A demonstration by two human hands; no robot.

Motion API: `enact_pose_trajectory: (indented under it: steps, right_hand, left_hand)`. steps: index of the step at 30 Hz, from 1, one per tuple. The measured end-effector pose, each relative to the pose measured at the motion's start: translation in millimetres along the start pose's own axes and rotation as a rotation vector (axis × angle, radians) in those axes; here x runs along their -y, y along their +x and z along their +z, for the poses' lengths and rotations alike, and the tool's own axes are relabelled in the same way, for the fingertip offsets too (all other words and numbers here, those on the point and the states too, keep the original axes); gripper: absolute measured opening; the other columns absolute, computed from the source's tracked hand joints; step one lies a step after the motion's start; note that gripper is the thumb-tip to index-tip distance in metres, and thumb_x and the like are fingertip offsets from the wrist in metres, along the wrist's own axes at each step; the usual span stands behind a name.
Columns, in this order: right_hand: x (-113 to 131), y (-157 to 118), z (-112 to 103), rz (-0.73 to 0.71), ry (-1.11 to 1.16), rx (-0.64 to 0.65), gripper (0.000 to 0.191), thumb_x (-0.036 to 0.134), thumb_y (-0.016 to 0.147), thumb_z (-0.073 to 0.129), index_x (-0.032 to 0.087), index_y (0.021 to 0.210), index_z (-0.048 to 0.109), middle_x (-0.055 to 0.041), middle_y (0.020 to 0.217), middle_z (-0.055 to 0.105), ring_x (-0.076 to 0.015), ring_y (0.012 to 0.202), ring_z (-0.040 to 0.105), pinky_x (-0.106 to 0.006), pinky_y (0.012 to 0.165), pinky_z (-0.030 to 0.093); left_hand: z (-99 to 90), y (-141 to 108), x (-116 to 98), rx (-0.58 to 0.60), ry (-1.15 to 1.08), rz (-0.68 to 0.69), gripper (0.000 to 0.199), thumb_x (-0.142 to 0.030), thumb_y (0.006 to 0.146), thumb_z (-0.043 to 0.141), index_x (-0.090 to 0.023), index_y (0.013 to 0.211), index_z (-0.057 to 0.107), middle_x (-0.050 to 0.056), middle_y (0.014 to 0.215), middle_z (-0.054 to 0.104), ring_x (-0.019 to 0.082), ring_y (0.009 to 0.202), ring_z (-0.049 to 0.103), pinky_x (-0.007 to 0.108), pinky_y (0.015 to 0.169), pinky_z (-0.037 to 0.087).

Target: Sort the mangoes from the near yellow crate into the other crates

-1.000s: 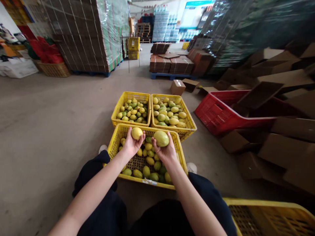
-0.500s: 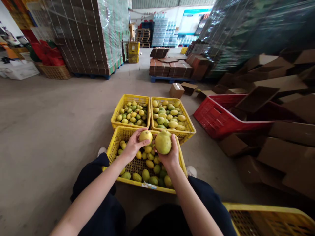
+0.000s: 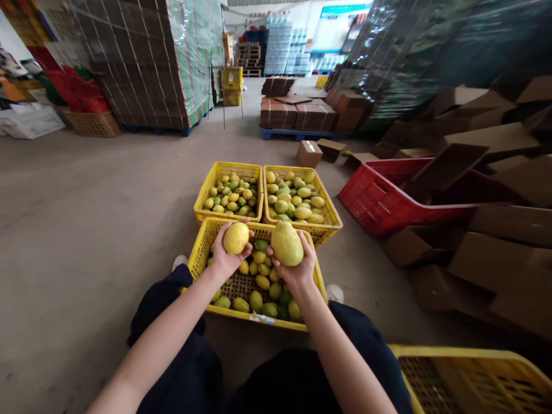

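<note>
My left hand (image 3: 225,257) is wrapped round a yellow lemon (image 3: 236,238), palm up, above the near yellow crate (image 3: 254,317). In my right hand (image 3: 299,269) lies a larger, pale green-yellow fruit (image 3: 287,245), with the fingers curled round it. The two fruits are held apart, side by side. Beneath them the near crate holds several yellow and green lemons (image 3: 263,282), with its mesh floor showing at the left. Touching its far side are a left yellow crate (image 3: 206,214) of small lemons and a right yellow crate (image 3: 331,227) of larger ones.
A red crate (image 3: 375,201) stands to the right beside piled open cardboard boxes (image 3: 495,264). Another yellow crate (image 3: 457,352) is at the lower right. Flattened cartons (image 3: 314,117) lie on a blue pallet ahead. Wrapped stacks (image 3: 142,63) rise at the back left and right.
My left hand has moved left, away from the larger fruit, and turned palm up with its lemon. The fruit in my right hand has been tilted, its narrower end now pointing up and away.
</note>
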State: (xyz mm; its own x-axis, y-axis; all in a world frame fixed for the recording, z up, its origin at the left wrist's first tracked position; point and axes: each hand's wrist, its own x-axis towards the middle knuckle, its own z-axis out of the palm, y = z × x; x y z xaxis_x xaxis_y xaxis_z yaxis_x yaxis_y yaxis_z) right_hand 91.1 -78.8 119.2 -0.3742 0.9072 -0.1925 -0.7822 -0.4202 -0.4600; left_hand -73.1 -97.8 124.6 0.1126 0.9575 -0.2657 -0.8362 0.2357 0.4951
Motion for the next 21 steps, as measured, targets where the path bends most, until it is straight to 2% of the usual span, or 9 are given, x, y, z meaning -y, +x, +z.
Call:
enact_pose_trajectory:
  steps: [2,4,6,9,14,17,19,21]
  right_hand:
    - [-3.1,0.5,-2.8,0.016,0.064,-0.054,0.031,0.039,0.079,0.054,0.017,0.097,0.066,-0.0097,0.081,0.073,-0.0208,0.059,0.067,-0.027,0.039,0.051]
    - [-7.2,1.1,-3.8,0.009,0.146,-0.135,0.027,0.036,0.079,0.056,0.017,0.095,0.066,-0.0100,0.083,0.074,-0.0233,0.070,0.070,-0.035,0.056,0.059]
    - [-11.1,1.8,-3.1,0.007,0.203,-0.180,0.024,0.032,0.078,0.057,0.019,0.097,0.066,-0.0093,0.087,0.075,-0.0247,0.081,0.071,-0.042,0.070,0.060]
    - [-15.1,2.5,-0.7,0.010,0.218,-0.157,0.026,0.029,0.079,0.056,0.020,0.102,0.065,-0.0075,0.094,0.075,-0.0232,0.083,0.072,-0.042,0.074,0.060]
    - [-17.2,2.9,-0.1,0.006,0.192,-0.121,0.026,0.029,0.080,0.056,0.021,0.103,0.066,-0.0053,0.092,0.075,-0.0219,0.082,0.072,-0.037,0.070,0.060]
    - [-14.7,4.6,-2.4,0.008,0.197,-0.150,0.026,0.028,0.078,0.057,0.021,0.102,0.066,-0.0050,0.090,0.075,-0.0218,0.080,0.072,-0.036,0.067,0.060]
    - [-9.5,5.9,-4.2,-0.005,0.214,-0.172,0.028,0.027,0.077,0.058,0.020,0.103,0.065,-0.0054,0.089,0.074,-0.0218,0.080,0.071,-0.034,0.064,0.060]
    - [-0.9,6.2,-5.9,-0.033,0.242,-0.177,0.029,0.027,0.077,0.057,0.020,0.104,0.064,-0.0053,0.089,0.074,-0.0212,0.080,0.071,-0.031,0.062,0.060]
  left_hand:
    - [0.5,-1.6,-0.3,-0.022,-0.161,-0.039,0.039,-0.035,0.092,0.043,-0.016,0.121,0.061,0.006,0.078,0.067,0.014,0.067,0.067,0.020,0.056,0.056]
    - [1.6,-1.6,0.7,-0.029,-0.269,-0.029,0.037,-0.031,0.093,0.043,-0.018,0.123,0.059,0.007,0.087,0.069,0.016,0.083,0.069,0.022,0.066,0.058]
    - [2.5,-0.6,2.4,-0.039,-0.302,0.000,0.036,-0.029,0.092,0.045,-0.020,0.124,0.059,0.007,0.096,0.070,0.018,0.092,0.068,0.025,0.072,0.059]
    - [2.4,0.6,4.5,-0.057,-0.308,0.000,0.032,-0.028,0.090,0.047,-0.021,0.117,0.063,0.006,0.097,0.070,0.019,0.091,0.069,0.029,0.073,0.059]
    - [-1.5,0.7,1.5,-0.075,-0.302,-0.014,0.025,-0.027,0.086,0.048,-0.019,0.103,0.066,0.005,0.086,0.070,0.018,0.082,0.069,0.028,0.067,0.059]
    - [-5.7,7.7,-1.7,-0.061,-0.166,-0.046,0.026,-0.028,0.084,0.051,-0.015,0.099,0.066,0.008,0.085,0.070,0.019,0.076,0.069,0.028,0.063,0.059]
    - [-10.4,14.8,1.8,-0.054,0.064,-0.124,0.027,-0.031,0.083,0.051,-0.012,0.094,0.068,0.010,0.083,0.070,0.020,0.068,0.069,0.027,0.052,0.057]
    - [-18.3,19.1,14.5,-0.012,0.370,-0.239,0.022,-0.027,0.081,0.055,-0.012,0.085,0.069,0.010,0.078,0.069,0.020,0.058,0.068,0.024,0.040,0.052]
